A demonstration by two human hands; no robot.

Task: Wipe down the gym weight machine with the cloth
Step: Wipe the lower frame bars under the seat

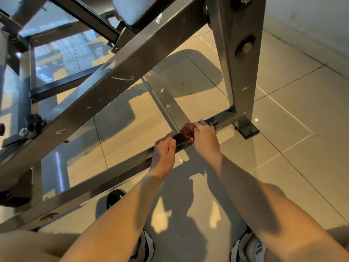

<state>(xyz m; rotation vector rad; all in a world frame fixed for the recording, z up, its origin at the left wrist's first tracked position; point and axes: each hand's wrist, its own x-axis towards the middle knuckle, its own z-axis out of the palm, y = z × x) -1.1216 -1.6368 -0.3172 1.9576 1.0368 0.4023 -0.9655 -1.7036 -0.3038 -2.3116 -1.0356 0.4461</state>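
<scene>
Cloth (187, 132) in right grip (204, 138) atop base bar (113, 176) edge; left grip (163, 151) loose alongside

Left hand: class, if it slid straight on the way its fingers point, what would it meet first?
Probably the brown cloth, bunched on the low frame bar and gripped by the right hand. The left hand lies on that same bar, fingers aimed at it.

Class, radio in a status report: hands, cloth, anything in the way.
Right hand grips cloth on low frame bar. Left hand rests on bar. No obstruction seen.
</scene>
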